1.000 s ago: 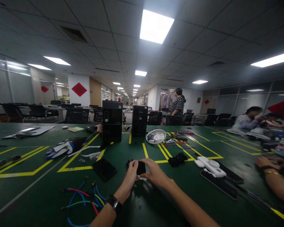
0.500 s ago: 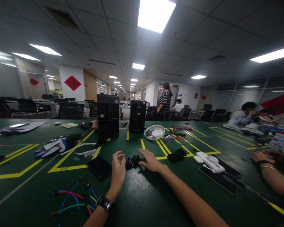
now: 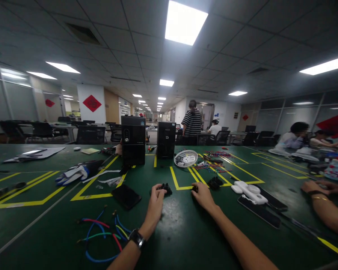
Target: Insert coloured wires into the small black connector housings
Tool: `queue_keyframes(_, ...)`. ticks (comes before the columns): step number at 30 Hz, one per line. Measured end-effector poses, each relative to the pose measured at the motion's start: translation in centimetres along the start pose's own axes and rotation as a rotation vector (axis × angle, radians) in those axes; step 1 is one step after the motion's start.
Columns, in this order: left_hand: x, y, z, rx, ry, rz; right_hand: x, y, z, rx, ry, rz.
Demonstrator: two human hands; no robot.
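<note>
My left hand [image 3: 159, 190] has its fingers closed on a row of black parts [image 3: 166, 189] on the green table [image 3: 174, 240]; the row's long axis runs roughly left to right, its right end jutting past my fingertips. My right hand [image 3: 196, 188] pinches a small black piece [image 3: 195, 189], left of the black pile [image 3: 215, 182]; I can't tell which way it points.
</note>
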State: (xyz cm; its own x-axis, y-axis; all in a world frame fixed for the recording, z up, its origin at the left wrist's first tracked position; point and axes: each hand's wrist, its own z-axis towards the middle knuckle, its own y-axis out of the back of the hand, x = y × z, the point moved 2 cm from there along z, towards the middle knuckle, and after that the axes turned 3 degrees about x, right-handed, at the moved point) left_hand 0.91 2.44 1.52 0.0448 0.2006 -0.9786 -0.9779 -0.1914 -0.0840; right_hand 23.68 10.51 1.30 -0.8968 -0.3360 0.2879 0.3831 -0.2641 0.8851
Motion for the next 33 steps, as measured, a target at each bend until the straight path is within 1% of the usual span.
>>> queue_keyframes(2, 0.1, -0.6, -0.3, 0.029, 0.152, -0.159, 2.7, 0.0, 0.0, -0.034, 0.07, 0.149)
queue_keyframes(4, 0.2, -1.4, -0.5, 0.071, 0.286, -0.366, 6.3, 0.0, -0.4, -0.067, 0.189, 0.376)
queue_keyframes(5, 0.1, -1.7, -0.6, 0.087, 0.324, -0.462, 8.3, 0.1, -0.8, -0.073, 0.258, 0.488)
queue_keyframes(7, -0.5, -1.7, -0.6, 0.072, 0.328, -0.606, 12.0, 0.6, -1.5, -0.063, 0.366, 0.609)
queue_keyframes(8, -1.0, -1.2, -0.5, 0.039, 0.289, -0.652, 13.6, 1.0, -1.8, -0.073, 0.392, 0.631)
queue_keyframes(10, -2.5, 0.9, -0.2, -0.074, 0.169, -0.684, 16.0, 1.7, -2.1, -0.145, 0.383, 0.66)
queue_keyframes(12, -4.7, 4.4, -0.1, -0.209, 0.008, -0.653, 17.9, 1.7, -2.4, -0.194, 0.349, 0.685)
queue_keyframes(13, -5.9, 6.5, -0.1, -0.284, -0.076, -0.621, 19.0, 1.2, -2.6, -0.165, 0.351, 0.681)
queue_keyframes(14, -7.3, 8.7, -0.2, -0.375, -0.155, -0.588, 20.3, 0.4, -3.0, -0.095, 0.371, 0.657)
queue_keyframes(15, -8.6, 10.9, -0.5, -0.461, -0.224, -0.562, 21.9, -0.6, -3.5, 0.007, 0.408, 0.613)
queue_keyframes(17, -11.0, 14.5, -1.2, -0.582, -0.313, -0.514, 25.3, -3.2, -5.0, 0.216, 0.489, 0.475)
queue_keyframes(18, -12.0, 15.9, -1.7, -0.608, -0.34, -0.489, 27.1, -4.5, -5.8, 0.277, 0.514, 0.402)
queue_keyframes(19, -13.0, 17.0, -2.2, -0.615, -0.357, -0.461, 28.8, -5.6, -6.5, 0.293, 0.524, 0.337)
queue_keyframes(21, -14.4, 18.3, -3.3, -0.599, -0.363, -0.411, 31.6, -7.2, -7.6, 0.265, 0.543, 0.224)
queue_keyframes(23, -15.1, 18.9, -4.4, -0.578, -0.318, -0.402, 33.2, -7.9, -8.3, 0.225, 0.584, 0.125)
queue_keyframes(25, -15.3, 19.2, -5.2, -0.554, -0.239, -0.444, 33.2, -8.1, -8.5, 0.201, 0.666, 0.056)
queue_keyframes(26, -15.1, 19.2, -5.5, -0.538, -0.193, -0.478, 32.6, -7.9, -8.7, 0.195, 0.714, 0.036)
queue_keyframes(28, -14.7, 18.9, -5.7, -0.501, -0.097, -0.546, 30.1, -7.0, -8.9, 0.192, 0.808, 0.02)
queue_keyframes(29, -14.4, 18.7, -5.7, -0.484, -0.054, -0.574, 28.3, -6.3, -9.1, 0.2, 0.843, 0.022)
queue_keyframes(31, -13.7, 17.9, -5.6, -0.461, 0.015, -0.613, 23.9, -4.5, -9.7, 0.225, 0.866, 0.038)
queue_keyframes(33, -13.1, 16.9, -5.3, -0.424, 0.05, -0.622, 18.7, -2.1, -10.5, 0.252, 0.797, 0.072)
